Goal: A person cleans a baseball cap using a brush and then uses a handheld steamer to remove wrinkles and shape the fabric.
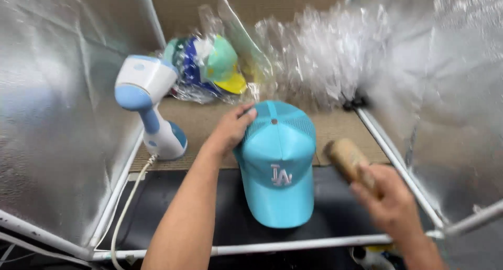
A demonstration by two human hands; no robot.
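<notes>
Head view: a turquoise cap (277,165) with a white embroidered emblem sits at the middle of the bench (346,128), its brim pointing toward the near edge, straddling the line where the tan surface meets a black mat (167,196). A white-and-blue handheld steamer (149,110) stands upright near the left edge, just beside the left forearm, its white cord (126,207) trailing off the near left corner. At the far edge lies a stack of green, yellow and blue caps (209,68) wrapped in clear plastic, with more crumpled plastic wrap (319,55) heaped toward the far right corner. Silvery foil panels (52,118) on a white tube frame (293,245) wall in the left and right sides.

The left hand (230,128) reaches in from the near edge, fingers spread and resting on the rear left of the cap's crown, not closed around it. The right hand (387,196), blurred, hovers over the near right corner, closed around what appears to be a tan cylindrical tool (346,159) angled toward the cap but clear of it.
</notes>
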